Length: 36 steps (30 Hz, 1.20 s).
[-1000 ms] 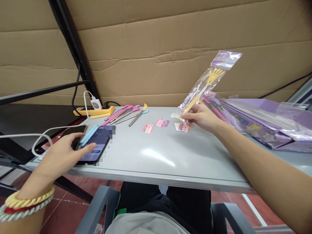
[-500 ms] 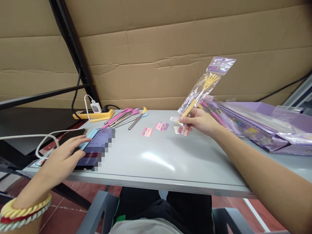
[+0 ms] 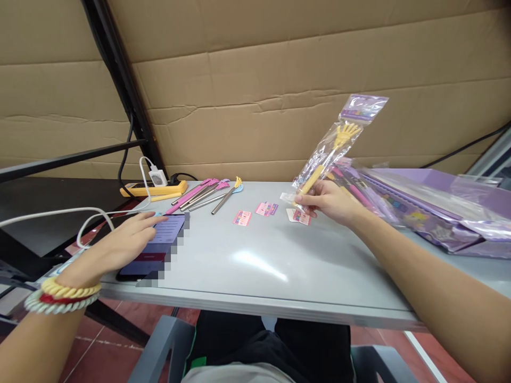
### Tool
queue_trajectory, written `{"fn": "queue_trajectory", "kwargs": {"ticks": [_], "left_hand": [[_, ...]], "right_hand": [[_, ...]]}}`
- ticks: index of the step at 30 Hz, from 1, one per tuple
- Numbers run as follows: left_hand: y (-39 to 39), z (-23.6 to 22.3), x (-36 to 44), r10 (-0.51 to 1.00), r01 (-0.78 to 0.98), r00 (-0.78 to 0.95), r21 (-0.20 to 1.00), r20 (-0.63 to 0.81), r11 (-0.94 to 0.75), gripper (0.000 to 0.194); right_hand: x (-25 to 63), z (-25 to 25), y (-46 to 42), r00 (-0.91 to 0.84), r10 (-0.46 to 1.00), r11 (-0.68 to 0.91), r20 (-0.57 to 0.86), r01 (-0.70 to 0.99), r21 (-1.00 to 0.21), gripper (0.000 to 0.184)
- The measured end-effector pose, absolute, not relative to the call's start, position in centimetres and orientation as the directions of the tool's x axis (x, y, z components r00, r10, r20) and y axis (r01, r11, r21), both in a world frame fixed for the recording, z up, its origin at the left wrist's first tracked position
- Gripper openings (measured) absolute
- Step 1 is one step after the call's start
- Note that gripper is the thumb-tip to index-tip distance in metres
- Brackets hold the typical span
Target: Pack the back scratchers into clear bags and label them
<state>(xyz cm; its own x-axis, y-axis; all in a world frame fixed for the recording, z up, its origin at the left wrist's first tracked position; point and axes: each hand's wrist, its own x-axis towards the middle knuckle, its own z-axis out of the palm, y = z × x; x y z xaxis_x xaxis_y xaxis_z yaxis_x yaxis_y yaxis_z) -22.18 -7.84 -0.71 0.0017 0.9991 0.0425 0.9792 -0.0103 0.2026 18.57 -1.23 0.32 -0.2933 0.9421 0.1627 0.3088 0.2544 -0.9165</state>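
My right hand (image 3: 325, 201) pinches the lower end of a yellow back scratcher (image 3: 344, 135) sealed in a clear plastic bag with a purple header (image 3: 361, 108). The scratcher tilts up to the right above the table, its hand-shaped head at the top. My left hand (image 3: 125, 242) is over a tablet or phone (image 3: 167, 229) with a lit screen, partly pixelated. Its fingers are stretched out and the index fingertip is at the screen's upper part; whether it touches, I cannot tell. Small pink cards (image 3: 242, 218) lie on the table, some below my right hand.
Loose back scratchers (image 3: 205, 194) lie at the back left, near a yellow power strip (image 3: 159, 189) with a white charger (image 3: 157, 175) and cable. Bagged scratchers (image 3: 359, 194) and a purple box (image 3: 427, 213) occupy the right side. Cardboard (image 3: 255, 90) stands behind the table.
My left hand has moved right and up over the screen, fingers reaching farther across it. The bagged scratcher stays in my right hand, nearly unmoved.
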Motion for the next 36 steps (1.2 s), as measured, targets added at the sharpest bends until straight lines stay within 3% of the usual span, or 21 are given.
{"fn": "queue_trajectory", "kwargs": {"ticks": [11, 16, 24, 36], "left_hand": [[-6.8, -1.5, -22.5, 1.000, 0.978, 0.016, 0.209, 0.015, -0.019, 0.061], [-6.7, -2.0, -23.4, 0.994, 0.956, 0.012, 0.291, 0.108, -0.044, 0.062], [-9.0, -1.1, -22.9, 0.970, 0.900, 0.157, 0.379, 0.184, -0.218, 0.046], [-9.4, -1.5, -22.7, 0.973, 0.902, 0.139, 0.381, 0.185, -0.201, 0.041]], "right_hand": [[18.6, 0.3, -1.2, -0.281, 0.945, 0.255, 0.169, 0.302, -0.919, 0.029], [18.5, 0.4, -1.4, -0.280, 0.946, 0.250, 0.164, 0.305, -0.919, 0.028], [18.7, 0.2, -1.2, -0.265, 0.950, 0.244, 0.166, 0.295, -0.924, 0.025], [18.8, 0.0, -1.0, -0.253, 0.951, 0.252, 0.178, 0.298, -0.921, 0.025]]}}
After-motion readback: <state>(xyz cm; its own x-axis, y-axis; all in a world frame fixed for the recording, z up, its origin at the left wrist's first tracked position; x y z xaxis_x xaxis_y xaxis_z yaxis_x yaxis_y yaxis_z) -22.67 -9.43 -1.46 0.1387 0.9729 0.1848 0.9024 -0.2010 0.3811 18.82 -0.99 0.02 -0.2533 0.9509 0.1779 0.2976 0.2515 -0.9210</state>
